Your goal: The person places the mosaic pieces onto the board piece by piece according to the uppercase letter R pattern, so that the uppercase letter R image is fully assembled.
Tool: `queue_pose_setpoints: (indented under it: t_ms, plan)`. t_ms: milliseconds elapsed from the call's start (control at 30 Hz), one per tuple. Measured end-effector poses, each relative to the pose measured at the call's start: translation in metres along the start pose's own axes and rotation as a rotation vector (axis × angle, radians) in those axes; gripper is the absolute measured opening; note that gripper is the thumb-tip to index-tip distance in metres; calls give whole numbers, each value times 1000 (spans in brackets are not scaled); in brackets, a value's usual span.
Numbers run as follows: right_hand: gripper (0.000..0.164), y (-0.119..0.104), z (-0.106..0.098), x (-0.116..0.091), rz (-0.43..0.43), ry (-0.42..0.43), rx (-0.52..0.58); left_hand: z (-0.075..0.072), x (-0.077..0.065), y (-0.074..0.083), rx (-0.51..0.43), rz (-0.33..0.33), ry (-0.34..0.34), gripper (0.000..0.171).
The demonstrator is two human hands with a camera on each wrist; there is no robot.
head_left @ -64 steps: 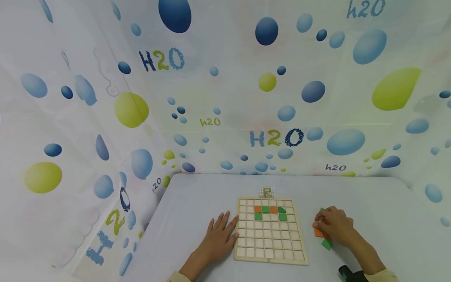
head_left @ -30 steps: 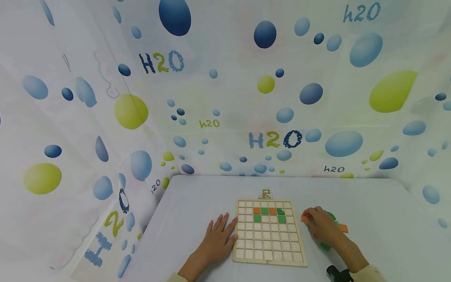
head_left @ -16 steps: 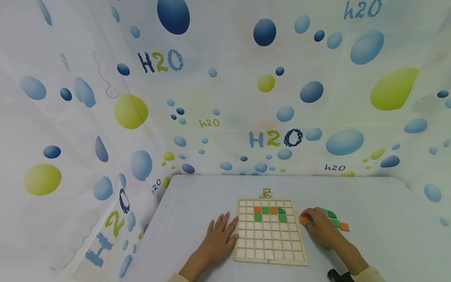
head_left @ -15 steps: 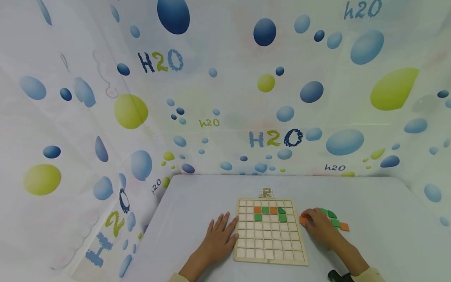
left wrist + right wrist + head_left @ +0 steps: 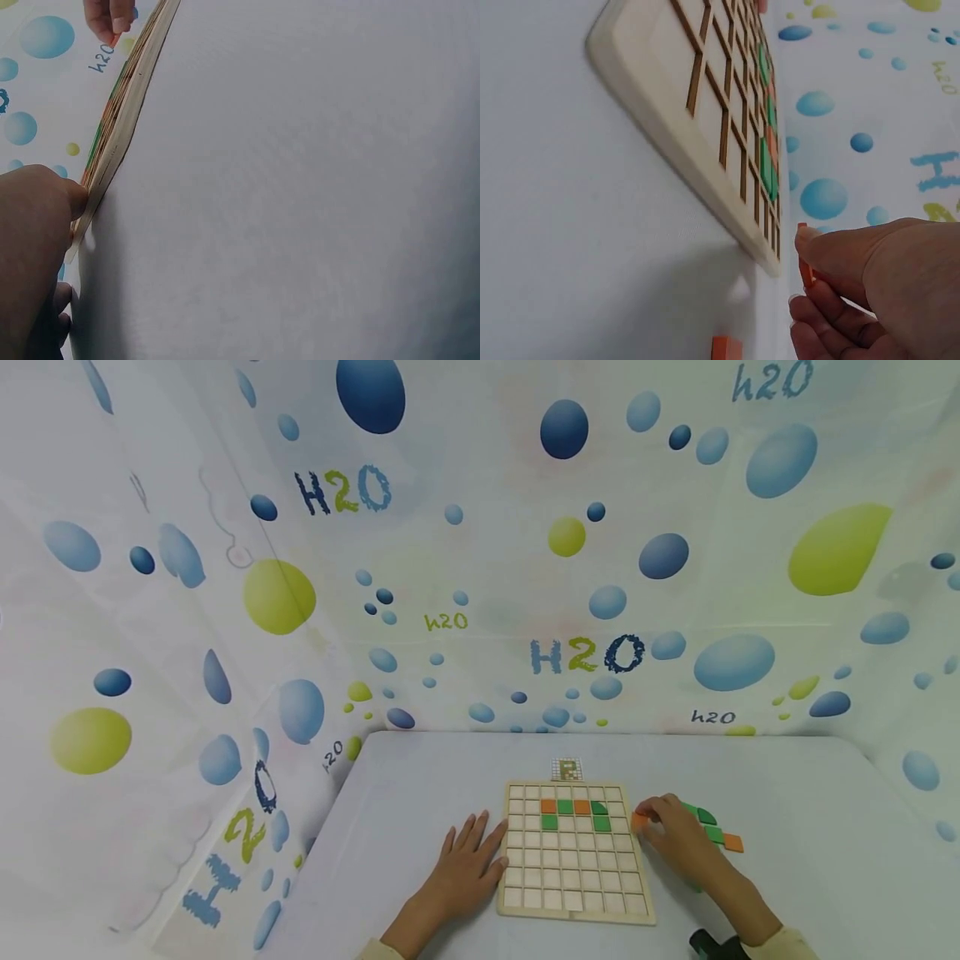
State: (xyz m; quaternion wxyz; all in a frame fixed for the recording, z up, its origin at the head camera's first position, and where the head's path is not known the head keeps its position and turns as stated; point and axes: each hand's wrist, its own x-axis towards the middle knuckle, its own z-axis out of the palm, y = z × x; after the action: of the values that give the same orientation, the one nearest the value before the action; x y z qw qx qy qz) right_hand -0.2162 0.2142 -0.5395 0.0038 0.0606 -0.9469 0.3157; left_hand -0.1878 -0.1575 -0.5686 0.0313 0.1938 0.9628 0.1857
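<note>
A wooden grid board (image 5: 570, 919) lies on the white table, with several orange and green tiles seated in its upper cells, among them an orange tile (image 5: 549, 807) and a green tile (image 5: 602, 823). My left hand (image 5: 467, 864) rests with fingers spread, its thumb and fingertips at the board's left edge. Just off the board's right edge, my right hand (image 5: 677, 837) pinches a small orange square tile (image 5: 805, 259) between thumb and fingers. The right wrist view shows that tile held on edge, above the tabletop.
Right of the right hand lie loose tiles, including a green rounded tile (image 5: 707, 816), a green tile (image 5: 714, 835) and an orange tile (image 5: 733, 842); the hand hides part of them. A small patterned card (image 5: 567, 768) sits behind the board. A printed sheet (image 5: 480, 568) hangs behind the table.
My right hand has moved left from the loose tiles to the board's right side, now with an orange tile in its fingers. The loose tiles have been spread apart. My left hand stays put.
</note>
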Motion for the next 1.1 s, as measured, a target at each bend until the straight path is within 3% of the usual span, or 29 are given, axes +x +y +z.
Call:
queue_pose_setpoints:
  t_ms: [333, 667, 800, 1100]
  plan:
    - [21, -32, 20, 4, -112, -18, 78, -2, 0, 1, 2, -5, -14, 60]
    - [19, -62, 52, 12, -143, -95, 162, 0, 0, 1, -1, -13, -15, 60]
    - [18, -68, 64, 14, -190, -96, 145, 1, 0, 1, -4, -9, -12, 60]
    - [12, -78, 79, 13, -395, -30, 32, -1, -1, 2, -5, 1, 1, 60]
